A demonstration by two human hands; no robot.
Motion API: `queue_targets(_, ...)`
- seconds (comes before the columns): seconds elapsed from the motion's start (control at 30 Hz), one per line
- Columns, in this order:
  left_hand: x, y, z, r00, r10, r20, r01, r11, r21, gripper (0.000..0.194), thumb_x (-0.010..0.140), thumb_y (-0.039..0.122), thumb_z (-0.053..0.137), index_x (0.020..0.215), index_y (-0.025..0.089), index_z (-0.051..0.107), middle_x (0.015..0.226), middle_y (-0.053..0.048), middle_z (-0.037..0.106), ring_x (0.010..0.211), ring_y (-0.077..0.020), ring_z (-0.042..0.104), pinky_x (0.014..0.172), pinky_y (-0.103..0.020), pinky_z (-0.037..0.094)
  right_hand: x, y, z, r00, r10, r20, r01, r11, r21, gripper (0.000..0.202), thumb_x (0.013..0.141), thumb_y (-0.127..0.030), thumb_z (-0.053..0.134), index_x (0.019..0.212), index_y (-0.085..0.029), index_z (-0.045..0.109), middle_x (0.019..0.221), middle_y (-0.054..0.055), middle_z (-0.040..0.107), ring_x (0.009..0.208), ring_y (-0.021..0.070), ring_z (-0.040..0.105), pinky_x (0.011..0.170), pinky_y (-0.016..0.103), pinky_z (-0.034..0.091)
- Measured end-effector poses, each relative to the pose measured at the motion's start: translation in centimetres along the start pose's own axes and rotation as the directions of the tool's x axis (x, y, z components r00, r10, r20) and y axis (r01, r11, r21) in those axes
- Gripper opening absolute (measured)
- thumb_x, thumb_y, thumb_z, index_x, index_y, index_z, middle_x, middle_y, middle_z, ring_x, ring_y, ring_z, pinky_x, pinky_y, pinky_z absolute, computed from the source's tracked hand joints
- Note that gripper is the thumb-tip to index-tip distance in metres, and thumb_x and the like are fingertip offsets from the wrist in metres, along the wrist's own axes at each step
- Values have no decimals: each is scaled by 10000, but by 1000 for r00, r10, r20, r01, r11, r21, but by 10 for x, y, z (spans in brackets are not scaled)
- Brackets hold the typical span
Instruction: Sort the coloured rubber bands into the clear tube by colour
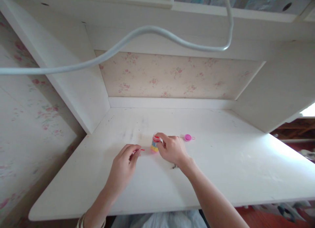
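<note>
A small bottle (154, 146) with a red rim and a blue, yellow and pink body stands on the white desk. My right hand (171, 147) is closed at its neck, the index finger over the red rim and the thumb against the side. Left of the bottle, my left hand (126, 157) pinches a thin red piece (142, 150), whose tip sticks out past the fingertips; the rest is hidden. To the right of my right hand lies a pink cap (188, 137) with a small loop.
A small dark metal piece (174, 166) lies partly under my right wrist. White side panels and a floral-papered back wall (157, 75) enclose the desk (211, 175). A thick white cable (147, 29) crosses the upper view, below a shelf.
</note>
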State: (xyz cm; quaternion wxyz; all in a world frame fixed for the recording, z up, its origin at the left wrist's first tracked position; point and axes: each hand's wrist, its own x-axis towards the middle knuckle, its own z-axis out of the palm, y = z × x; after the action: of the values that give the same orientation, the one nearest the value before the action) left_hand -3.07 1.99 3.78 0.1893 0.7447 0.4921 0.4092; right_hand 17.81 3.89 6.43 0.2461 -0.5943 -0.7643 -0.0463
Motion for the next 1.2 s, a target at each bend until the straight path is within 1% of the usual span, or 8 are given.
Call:
queue_targets(0.13,16,18,-2,999,37,-31,-37,999,-8,201,917,342,478,971,211,621,948,-39,656,799,-137,624,698,-242,500,-2,0,1,999,-7,-48,9,999,42,313,798,-234,476,1052,-291,650,561,-42,642,479,139,559,498,240,243)
queue_targets(0.23,30,29,-1,997,67,-38,-68,998,-3,211,916,350,482,967,212,634,952,-40,659,771,-125,620,682,-232,498,-4,1,4,995,-17,-98,26,996,91,345,799,-226,469,1091,-281,644,561,-36,640,483,131,556,503,230,261)
queue_targets(0.43,50,40,9,991,127,-50,-127,992,16,253,923,361,454,951,204,650,941,-51,671,787,-134,634,708,-241,514,-12,9,7,981,-9,-192,54,971,233,376,797,-190,457,1113,-235,656,540,-31,607,474,100,527,511,195,308)
queue_targets(0.57,56,44,16,989,141,-35,-139,989,57,243,930,346,440,957,207,638,958,-44,673,816,-138,636,751,-251,510,-23,17,11,966,88,-245,9,929,370,345,809,-180,441,1054,-196,683,498,-41,546,420,79,455,490,178,323)
queue_targets(0.67,59,46,20,989,148,-15,-145,983,109,231,930,336,437,966,214,630,968,-30,674,791,-128,636,741,-242,507,-32,21,16,959,148,-240,-23,890,456,314,819,-192,438,997,-178,696,473,-49,502,403,75,423,469,175,318)
queue_targets(0.93,64,51,27,981,189,38,-192,955,224,210,924,313,447,965,236,637,969,-6,695,775,-121,637,736,-230,477,-41,25,18,961,171,-218,-27,842,538,293,833,-192,445,977,-181,700,465,-59,462,397,69,383,470,176,310)
queue_targets(1.07,62,50,21,983,185,10,-183,956,228,226,924,318,440,970,221,638,970,-16,696,740,-117,627,732,-232,472,-41,25,14,960,167,-225,-16,835,551,288,826,-189,449,963,-180,702,457,-64,432,394,69,365,459,180,298)
queue_targets(1.2,58,38,6,989,139,-44,-124,961,247,261,919,355,432,971,202,637,958,-32,684,677,-114,599,686,-235,471,-44,25,14,962,151,-230,4,829,559,283,828,-178,450,958,-175,701,455,-71,398,394,66,351,469,186,299)
